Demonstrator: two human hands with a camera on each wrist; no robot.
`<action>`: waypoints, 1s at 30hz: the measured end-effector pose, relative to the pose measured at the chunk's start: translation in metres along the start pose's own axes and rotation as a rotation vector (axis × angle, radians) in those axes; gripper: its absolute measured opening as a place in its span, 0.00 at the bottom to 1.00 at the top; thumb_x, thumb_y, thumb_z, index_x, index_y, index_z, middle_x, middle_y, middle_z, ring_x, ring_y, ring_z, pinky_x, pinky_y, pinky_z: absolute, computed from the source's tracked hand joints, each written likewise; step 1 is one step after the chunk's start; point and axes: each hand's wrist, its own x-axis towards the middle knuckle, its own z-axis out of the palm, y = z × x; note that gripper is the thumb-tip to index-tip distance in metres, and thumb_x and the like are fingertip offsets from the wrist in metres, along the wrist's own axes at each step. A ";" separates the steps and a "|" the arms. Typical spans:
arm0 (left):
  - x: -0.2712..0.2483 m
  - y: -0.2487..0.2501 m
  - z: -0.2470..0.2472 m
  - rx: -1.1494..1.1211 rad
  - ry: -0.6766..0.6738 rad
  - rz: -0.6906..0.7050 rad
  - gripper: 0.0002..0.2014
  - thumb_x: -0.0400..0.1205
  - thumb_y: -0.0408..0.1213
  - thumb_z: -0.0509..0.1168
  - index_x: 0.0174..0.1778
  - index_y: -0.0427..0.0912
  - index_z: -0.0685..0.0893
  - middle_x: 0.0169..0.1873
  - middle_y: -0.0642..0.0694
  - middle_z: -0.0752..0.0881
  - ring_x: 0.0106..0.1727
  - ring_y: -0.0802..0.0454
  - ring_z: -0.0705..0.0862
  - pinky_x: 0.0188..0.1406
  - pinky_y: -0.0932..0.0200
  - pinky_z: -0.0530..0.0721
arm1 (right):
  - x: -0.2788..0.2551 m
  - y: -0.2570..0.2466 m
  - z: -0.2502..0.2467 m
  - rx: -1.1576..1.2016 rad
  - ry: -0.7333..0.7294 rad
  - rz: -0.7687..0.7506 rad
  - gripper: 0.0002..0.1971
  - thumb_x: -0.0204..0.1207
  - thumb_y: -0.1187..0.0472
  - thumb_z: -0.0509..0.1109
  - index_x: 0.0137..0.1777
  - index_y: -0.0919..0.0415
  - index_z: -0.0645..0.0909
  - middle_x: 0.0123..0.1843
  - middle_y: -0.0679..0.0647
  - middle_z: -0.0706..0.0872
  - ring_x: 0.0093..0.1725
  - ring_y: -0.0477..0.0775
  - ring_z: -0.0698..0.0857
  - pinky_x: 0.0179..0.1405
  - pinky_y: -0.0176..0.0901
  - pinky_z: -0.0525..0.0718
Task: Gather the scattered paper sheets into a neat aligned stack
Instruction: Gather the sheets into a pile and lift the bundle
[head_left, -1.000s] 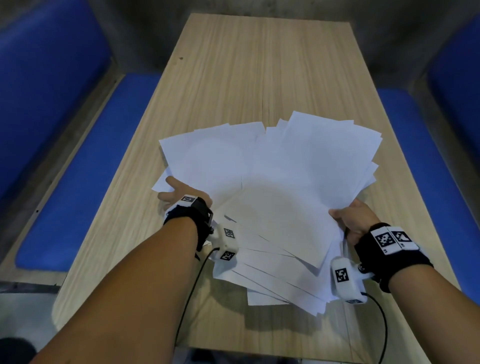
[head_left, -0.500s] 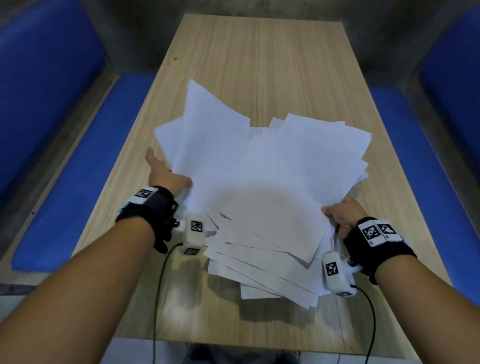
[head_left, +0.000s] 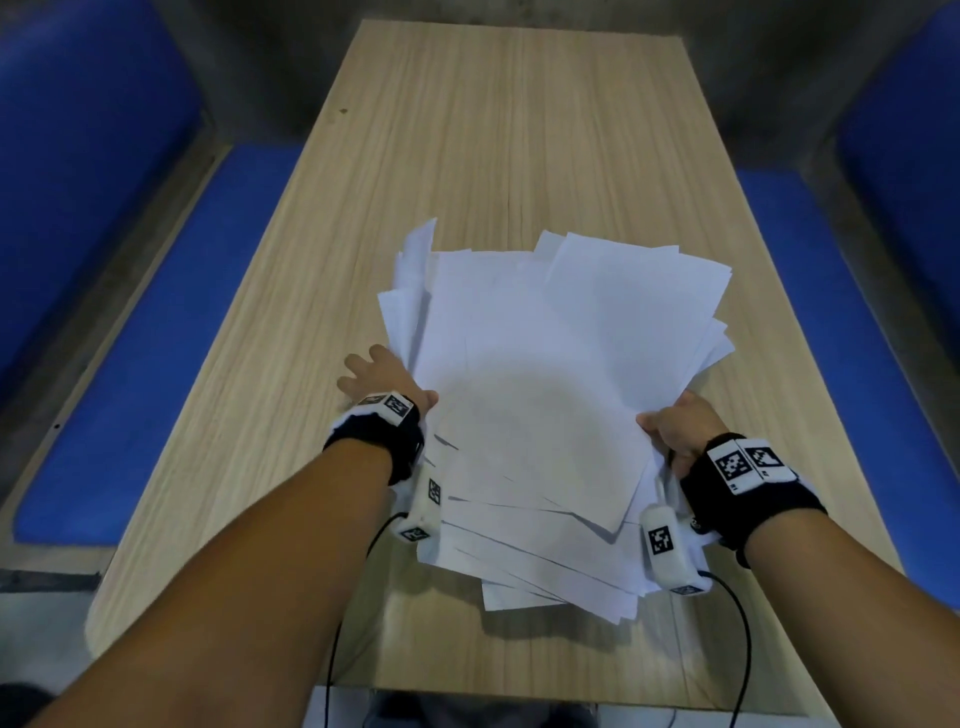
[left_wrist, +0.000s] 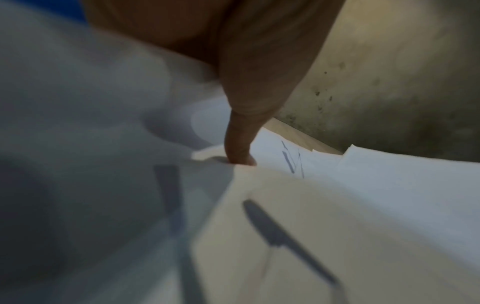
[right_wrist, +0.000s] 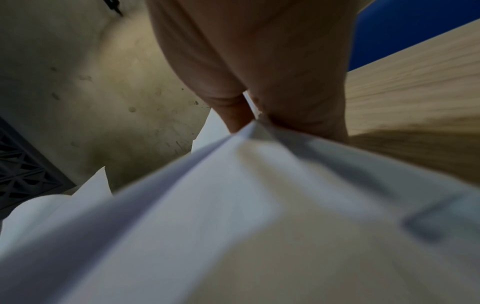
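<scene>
A loose pile of white paper sheets (head_left: 545, 389) lies fanned on the near half of the wooden table (head_left: 493, 130), corners pointing different ways. My left hand (head_left: 384, 379) is at the pile's left edge with straight fingers against sheets that stand up beside it. In the left wrist view its thumb (left_wrist: 239, 152) presses on the top of the paper sheets (left_wrist: 363, 195). My right hand (head_left: 670, 426) pinches the pile's right edge. The right wrist view shows the paper sheets (right_wrist: 233, 205) caught between thumb and fingers (right_wrist: 298, 107).
Blue padded benches run along the left (head_left: 156, 338) and right (head_left: 831, 312) of the table. The far half of the tabletop shows bare wood. Black cables (head_left: 743, 649) hang from the wrist cameras over the near table edge.
My left hand has swept right, tipping the left-hand sheets up and over onto the pile. The fan is narrower than a second ago. My right hand has held its grip in place.
</scene>
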 end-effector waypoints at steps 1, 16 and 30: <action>-0.003 0.005 0.000 -0.056 -0.005 -0.015 0.40 0.72 0.46 0.76 0.73 0.37 0.62 0.72 0.34 0.65 0.65 0.31 0.74 0.56 0.43 0.76 | 0.009 0.005 0.000 0.019 -0.014 0.006 0.24 0.60 0.70 0.66 0.59 0.71 0.76 0.41 0.70 0.84 0.37 0.64 0.80 0.38 0.57 0.78; 0.011 -0.035 -0.082 -0.779 0.051 0.150 0.15 0.75 0.30 0.74 0.57 0.33 0.82 0.52 0.38 0.85 0.49 0.45 0.83 0.45 0.56 0.78 | -0.015 -0.006 -0.010 -0.052 -0.066 -0.060 0.22 0.73 0.69 0.72 0.68 0.68 0.77 0.64 0.69 0.84 0.64 0.71 0.84 0.65 0.66 0.82; -0.039 -0.030 -0.166 -1.373 -0.354 0.466 0.14 0.84 0.29 0.62 0.63 0.40 0.85 0.56 0.43 0.91 0.56 0.45 0.91 0.46 0.50 0.90 | -0.029 -0.007 -0.008 0.243 -0.126 -0.007 0.20 0.76 0.80 0.63 0.67 0.69 0.76 0.61 0.66 0.85 0.59 0.64 0.85 0.66 0.63 0.81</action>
